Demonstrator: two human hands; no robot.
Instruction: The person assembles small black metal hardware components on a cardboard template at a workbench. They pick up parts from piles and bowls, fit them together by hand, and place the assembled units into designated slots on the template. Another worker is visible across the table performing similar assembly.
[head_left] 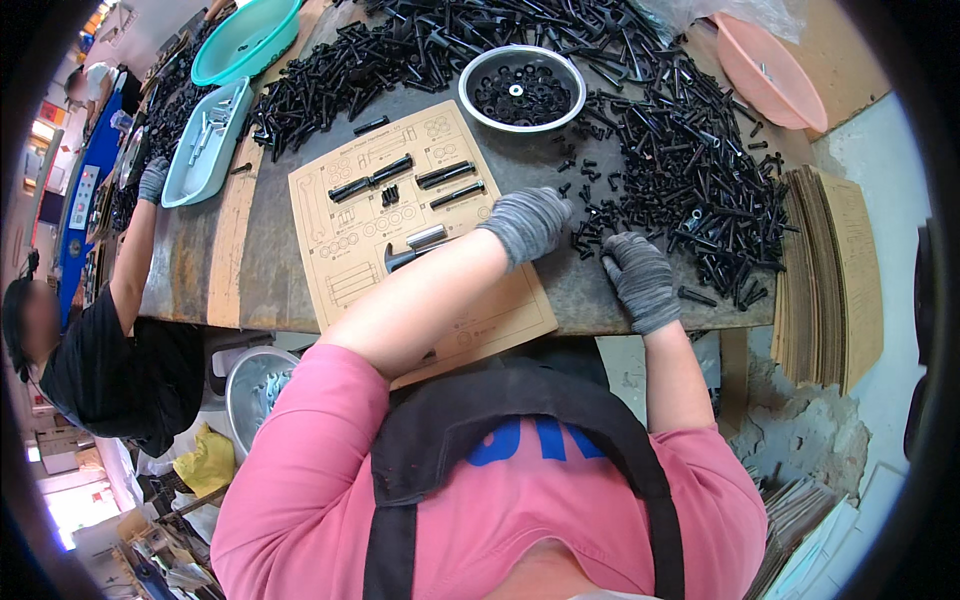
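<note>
My left hand (530,225) wears a grey knit glove and hovers at the right edge of a brown printed cardboard sheet (515,300). Its fingers are curled closed; anything inside is hidden. At the near edge of a heap of small black screws (700,180) is my right hand (640,283), also gloved, fingers bent together. I cannot make out what it holds. On the sheet lie long black bolts (370,178), a pair of black bolts (446,175), another bolt (457,195), several short black screws (390,195), a silver cylinder (426,237) and a black hammer-shaped piece (400,257).
A metal bowl (478,118) of black washers or nuts stands beyond the sheet, among heaps of black bolts (350,70). A pink basin (765,75) and stacked cardboard sheets (825,275) are right. Left are a turquoise tray (178,185), a green basin (235,45) and a co-worker (110,370).
</note>
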